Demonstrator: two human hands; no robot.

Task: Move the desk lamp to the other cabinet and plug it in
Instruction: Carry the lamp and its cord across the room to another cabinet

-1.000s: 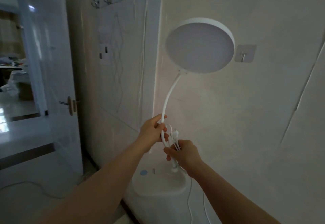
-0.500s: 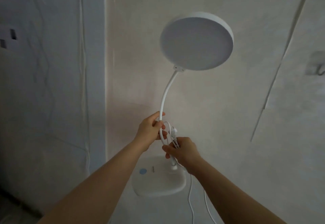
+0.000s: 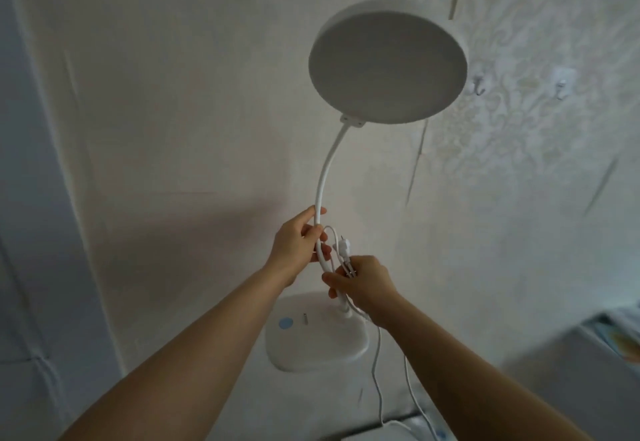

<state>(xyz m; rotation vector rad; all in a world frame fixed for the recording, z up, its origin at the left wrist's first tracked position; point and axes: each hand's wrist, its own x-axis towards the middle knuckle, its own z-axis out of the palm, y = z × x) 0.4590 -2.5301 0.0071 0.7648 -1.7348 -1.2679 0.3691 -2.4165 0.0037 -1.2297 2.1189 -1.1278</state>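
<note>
I carry a white desk lamp [image 3: 388, 63] in the air in front of a pale wall. Its round head faces me, and its flat base [image 3: 313, 336] with a blue button hangs below my hands. My left hand [image 3: 299, 245] is closed around the thin bent neck. Just below it, my right hand [image 3: 363, 279] grips the lower neck together with the bundled white cord, and the plug [image 3: 343, 246] sticks up between my hands. Two loops of cord [image 3: 377, 375] dangle beneath the base.
Two small wall hooks [image 3: 479, 86] sit right of the lamp head. A cabinet corner [image 3: 588, 354] with a patterned top shows at the lower right. A grey-blue vertical surface [image 3: 20, 198] runs down the left edge.
The view has swung to the right: the door and coat hooks have left the frame, and a cabinet corner has come in at lower right. Both hands keep the same hold on the lamp.
</note>
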